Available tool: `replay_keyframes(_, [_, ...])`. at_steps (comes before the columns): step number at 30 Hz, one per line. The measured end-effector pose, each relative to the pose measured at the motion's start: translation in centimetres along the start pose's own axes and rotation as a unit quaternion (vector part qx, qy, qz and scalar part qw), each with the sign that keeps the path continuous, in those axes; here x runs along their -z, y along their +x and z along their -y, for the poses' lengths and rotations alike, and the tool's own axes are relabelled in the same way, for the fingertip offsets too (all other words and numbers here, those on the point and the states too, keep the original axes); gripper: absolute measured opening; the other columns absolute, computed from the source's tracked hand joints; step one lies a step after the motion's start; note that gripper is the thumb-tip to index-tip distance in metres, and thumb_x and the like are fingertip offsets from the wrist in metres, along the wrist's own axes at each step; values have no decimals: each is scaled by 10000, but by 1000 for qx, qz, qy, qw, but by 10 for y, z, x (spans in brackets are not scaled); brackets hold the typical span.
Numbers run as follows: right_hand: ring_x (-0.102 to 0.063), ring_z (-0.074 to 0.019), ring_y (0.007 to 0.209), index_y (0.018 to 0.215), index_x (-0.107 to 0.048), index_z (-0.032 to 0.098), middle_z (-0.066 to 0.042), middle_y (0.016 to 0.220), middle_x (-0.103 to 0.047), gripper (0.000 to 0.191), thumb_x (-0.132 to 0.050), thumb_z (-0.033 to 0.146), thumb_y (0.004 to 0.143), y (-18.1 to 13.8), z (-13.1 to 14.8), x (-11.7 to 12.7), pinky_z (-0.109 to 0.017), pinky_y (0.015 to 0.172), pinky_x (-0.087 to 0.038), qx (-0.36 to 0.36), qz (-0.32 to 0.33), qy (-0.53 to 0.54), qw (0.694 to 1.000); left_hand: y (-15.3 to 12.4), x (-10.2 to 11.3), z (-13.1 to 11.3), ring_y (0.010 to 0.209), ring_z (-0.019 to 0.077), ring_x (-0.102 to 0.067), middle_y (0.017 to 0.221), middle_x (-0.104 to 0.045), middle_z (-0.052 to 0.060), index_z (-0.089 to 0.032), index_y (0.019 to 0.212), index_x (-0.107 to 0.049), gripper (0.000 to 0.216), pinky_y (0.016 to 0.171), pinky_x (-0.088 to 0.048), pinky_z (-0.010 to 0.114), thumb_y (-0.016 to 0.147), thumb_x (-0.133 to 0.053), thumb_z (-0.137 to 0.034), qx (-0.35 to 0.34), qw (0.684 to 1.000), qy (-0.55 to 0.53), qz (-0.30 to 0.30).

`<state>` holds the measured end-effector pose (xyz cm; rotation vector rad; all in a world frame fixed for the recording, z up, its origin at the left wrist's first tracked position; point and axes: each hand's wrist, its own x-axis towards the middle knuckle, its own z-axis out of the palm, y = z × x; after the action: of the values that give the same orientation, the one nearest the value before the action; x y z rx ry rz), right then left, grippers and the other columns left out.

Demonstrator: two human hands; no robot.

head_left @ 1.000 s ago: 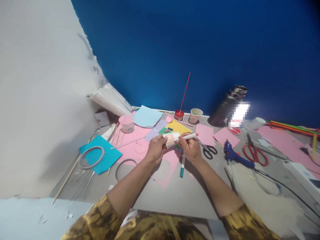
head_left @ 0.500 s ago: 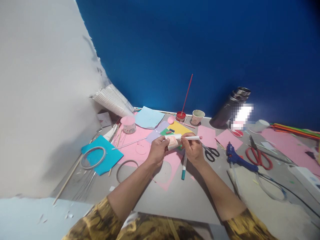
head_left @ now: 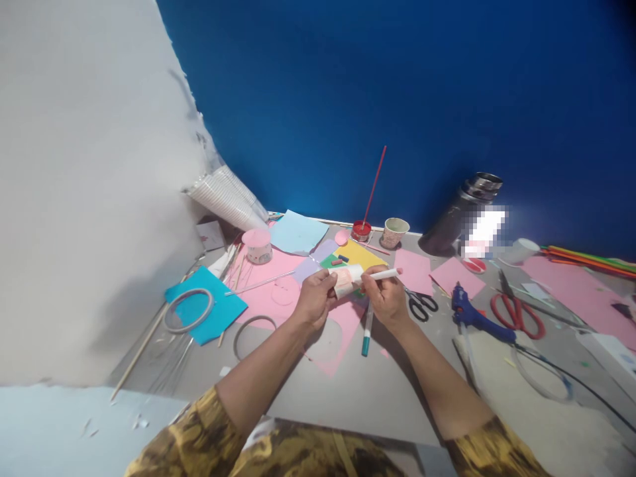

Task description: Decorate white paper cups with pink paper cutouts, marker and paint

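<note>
My left hand [head_left: 317, 299] is closed around a small white paper cup [head_left: 346, 279] with a pinkish patch on its side, tipped sideways. In my right hand [head_left: 386, 298] is a white marker pen [head_left: 385, 273] with a pink end pointing right; its other end meets the cup near the rim. Whether its tip touches the cup is hidden by my fingers. Below my right hand lies another marker with a teal cap [head_left: 366, 346]. Pink paper [head_left: 342, 331] spreads under both hands, and black-handled scissors [head_left: 421, 305] rest just right of my right hand.
A blue glue gun [head_left: 479, 318] and red-handled scissors [head_left: 517, 313] lie at the right. Behind stand a dark flask [head_left: 447, 222], a paper cup [head_left: 395, 233] and a red pot [head_left: 361, 230] holding a stick. At left are stacked cups [head_left: 231, 199] and a ring [head_left: 189, 310] on blue paper.
The cup has turned slightly in my left hand, showing more of its white side. The marker stays in my right hand; the view has shifted a little.
</note>
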<state>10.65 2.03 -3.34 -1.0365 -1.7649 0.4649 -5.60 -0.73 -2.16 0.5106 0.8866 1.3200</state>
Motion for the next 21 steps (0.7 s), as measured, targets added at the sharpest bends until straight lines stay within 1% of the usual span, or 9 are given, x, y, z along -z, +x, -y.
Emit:
replay_keyframes(5, [-637,-168,540,884,-568,238,21,641,-635,209,-505,415,975,0,-1,0,-293,592,-501,5,0,-1,1000,-1,0,0,719,197,-734,918,-775,124,-103,1049,-696,195,678,-608,316,871,-655,-171,6,1000,-5,-9])
replay_keyframes(8, [-625,-168,545,867,-563,240,16,652,-635,214,-506,416,974,0,-1,1,-296,599,-496,13,5,-11,1000,0,1,1,715,205,-737,925,-776,135,-100,1033,-699,187,696,-610,335,866,-667,-178,14,1000,-11,-11])
replay_keyframes(11, [-614,-165,539,880,-569,240,14,659,-635,227,-491,427,983,0,0,1,-294,593,-493,7,7,-8,1000,1,2,4,733,213,-741,917,-774,141,-93,1009,-698,181,729,-611,343,854,-693,-187,5,1000,-25,-5])
replay_keyframes(15, [-611,-167,555,856,-572,241,12,655,-631,243,-499,438,978,0,-1,1,-299,616,-499,10,8,-18,1000,4,3,6,800,243,-758,940,-773,166,-75,1049,-691,214,811,-613,377,860,-684,-175,6,999,-48,-9])
replay_keyframes(18, [-615,-168,554,875,-584,237,12,656,-633,234,-506,433,977,-1,-1,-1,-303,616,-502,7,-6,-1,1000,5,3,7,880,258,-763,981,-772,176,-75,1034,-692,187,899,-600,402,878,-659,-172,1,998,-68,-11])
replay_keyframes(21, [-627,-176,559,853,-590,238,14,634,-632,237,-530,436,967,-2,0,-3,-308,608,-505,-2,2,25,1000,4,2,8,904,259,-763,997,-772,174,-82,1007,-692,160,927,-596,405,884,-660,-179,-4,998,-70,-7])
